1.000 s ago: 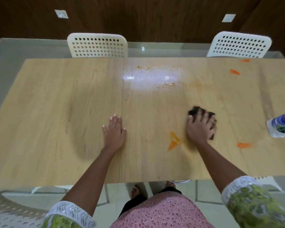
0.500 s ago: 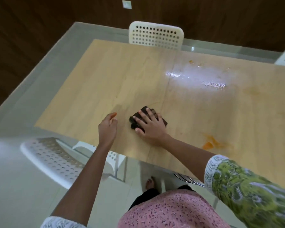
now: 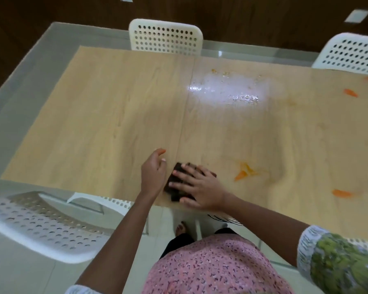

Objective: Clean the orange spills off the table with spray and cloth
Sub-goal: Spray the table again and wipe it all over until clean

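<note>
While my right hand (image 3: pixel 202 187) presses its spread, straight fingers flat on the dark cloth (image 3: pixel 177 183) near the surface's (image 3: pixel 106 115) front edge, my left hand (image 3: pixel 153 174) hovers just beside it, seemingly loose and empty. Orange spills (image 3: pixel 244 170) lie further right, and a wet patch (image 3: pixel 227 90) shines beyond.

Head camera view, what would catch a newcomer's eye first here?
The right hand presses flat on a dark cloth near the table's near edge, with the left hand beside it. To the right lie bright orange spills, and a wet shiny patch glints farther back.
</note>
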